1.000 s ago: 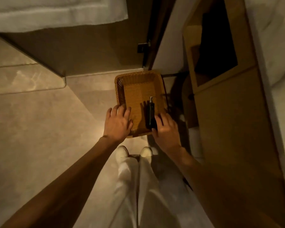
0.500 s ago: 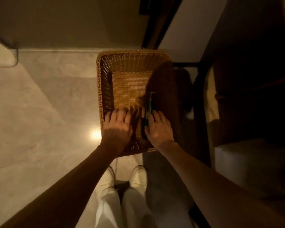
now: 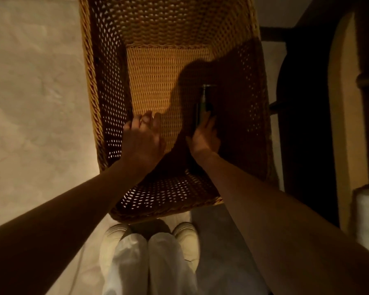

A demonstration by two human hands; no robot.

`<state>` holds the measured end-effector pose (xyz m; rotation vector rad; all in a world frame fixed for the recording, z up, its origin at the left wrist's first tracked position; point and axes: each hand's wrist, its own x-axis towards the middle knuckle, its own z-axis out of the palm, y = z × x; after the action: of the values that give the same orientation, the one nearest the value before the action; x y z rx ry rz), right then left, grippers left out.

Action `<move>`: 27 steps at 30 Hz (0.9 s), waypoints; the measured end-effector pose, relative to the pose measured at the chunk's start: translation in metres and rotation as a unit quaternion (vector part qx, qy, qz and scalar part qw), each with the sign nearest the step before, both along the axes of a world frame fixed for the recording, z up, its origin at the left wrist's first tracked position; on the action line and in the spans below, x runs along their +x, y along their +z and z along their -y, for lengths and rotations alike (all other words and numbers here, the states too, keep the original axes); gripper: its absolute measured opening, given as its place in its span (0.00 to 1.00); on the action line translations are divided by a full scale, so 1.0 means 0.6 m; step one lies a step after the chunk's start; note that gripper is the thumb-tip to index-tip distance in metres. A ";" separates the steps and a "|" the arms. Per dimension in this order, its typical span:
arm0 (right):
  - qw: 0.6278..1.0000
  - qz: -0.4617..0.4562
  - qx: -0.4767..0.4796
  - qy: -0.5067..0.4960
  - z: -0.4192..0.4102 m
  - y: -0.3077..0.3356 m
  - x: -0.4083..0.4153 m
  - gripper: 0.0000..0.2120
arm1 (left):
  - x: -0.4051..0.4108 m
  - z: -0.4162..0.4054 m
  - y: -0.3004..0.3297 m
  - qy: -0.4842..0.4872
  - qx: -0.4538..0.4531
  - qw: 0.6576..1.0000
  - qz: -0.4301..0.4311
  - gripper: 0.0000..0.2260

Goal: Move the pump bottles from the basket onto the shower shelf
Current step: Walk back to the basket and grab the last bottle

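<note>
My right hand (image 3: 203, 135) closes on the slim dark pump bottle (image 3: 201, 107) lying by the basket (image 3: 107, 103) floor's right edge, left hand (image 3: 142, 137) loosely spread and empty; it looks light, stiff and slick, best gripped mid-body.

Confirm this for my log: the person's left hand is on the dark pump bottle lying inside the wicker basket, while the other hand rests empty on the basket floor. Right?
Not quite: the hands are swapped. In the head view the right hand is on the dark pump bottle, which lies inside the wicker basket. The left hand is the empty one, resting on the basket floor.
</note>
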<state>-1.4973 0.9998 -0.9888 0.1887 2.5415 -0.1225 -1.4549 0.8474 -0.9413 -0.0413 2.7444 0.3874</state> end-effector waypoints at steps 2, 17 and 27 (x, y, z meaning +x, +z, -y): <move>0.995 0.013 -0.019 -0.100 0.004 -0.013 -0.007 0.46 | -0.001 -0.003 -0.009 0.013 0.024 1.000 0.000 0.27; 0.905 -0.122 -0.362 -0.189 0.088 0.359 -0.009 0.35 | -0.011 0.056 0.274 0.196 0.269 0.941 0.057 0.22; 0.832 -0.072 -0.548 -0.048 0.223 0.914 0.015 0.34 | 0.073 0.153 0.780 0.553 0.549 0.613 0.130 0.16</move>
<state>-1.4881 0.8657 -0.4404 -0.1628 2.1828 -1.6121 -1.4111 0.7558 -0.4733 -1.3187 1.3899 2.0397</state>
